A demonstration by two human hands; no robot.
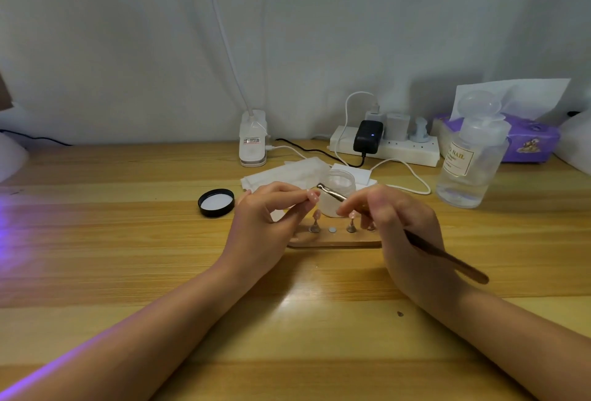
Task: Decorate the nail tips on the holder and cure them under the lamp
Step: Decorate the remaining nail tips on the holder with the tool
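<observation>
A flat wooden nail holder (335, 242) lies on the table in front of me, with small metal stands; a pink nail tip sits on one stand (316, 218) and another on a second stand (351, 220). One round spot (332, 230) on the holder is bare. My left hand (268, 218) pinches a pink nail tip (313, 196) above the holder. My right hand (403, 231) grips a thin metal tool (447, 255); its rounded end (323, 187) points at that tip. Behind them stands an open clear jar (339, 189).
A black jar lid (216, 203) lies left of the hands. White wipes (287, 170), a clip lamp base (253, 141), a power strip (387, 144) with cables, a clear pump bottle (473, 157) and a purple tissue pack (531, 141) line the back. Violet light falls on the table's left side.
</observation>
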